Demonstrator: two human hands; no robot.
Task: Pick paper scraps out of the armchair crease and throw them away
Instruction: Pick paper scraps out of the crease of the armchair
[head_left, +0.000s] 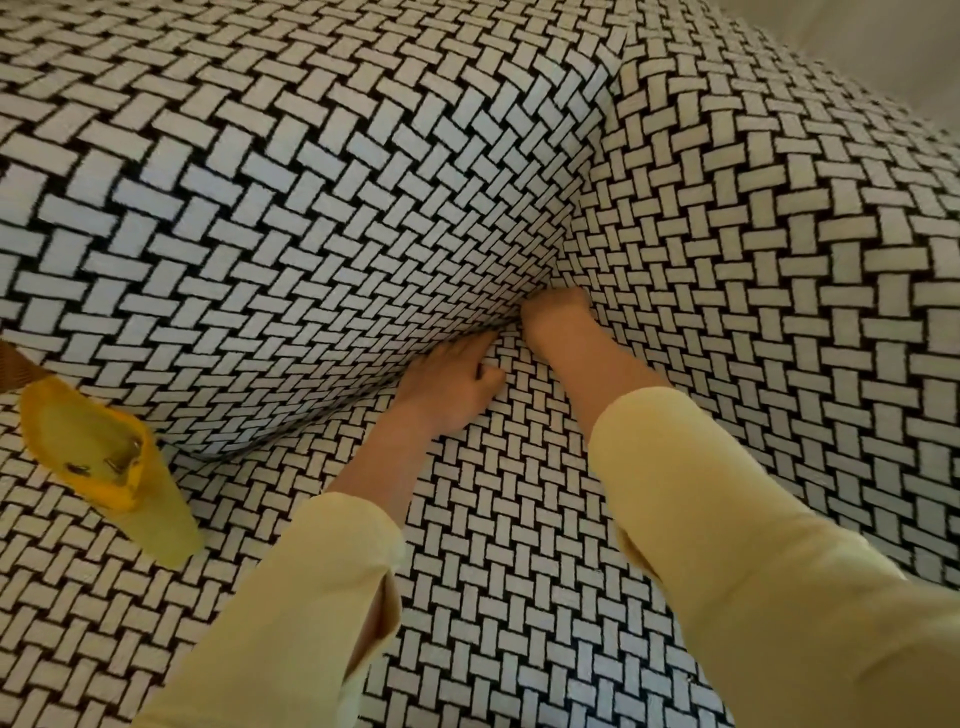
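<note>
Black-and-white basket-weave fabric armchair (727, 260) fills my view. Right hand (556, 317) is pushed into the armchair crease (322, 423) at the corner. Its fingers are buried, so I can't tell spread or grip. Left hand (452, 387) rests on the seat just beside it, fingers (467, 345) bent, tips at the crease; can't tell if they hold anything. I can't locate the paper scraps. Yellow fabric pouch (104, 462) lies far left.

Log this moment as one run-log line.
right grip: pushed into armchair crease, fingers hidden | left grip: rests on seat, fingers curled | scraps: none visible | yellow bag: on seat
</note>
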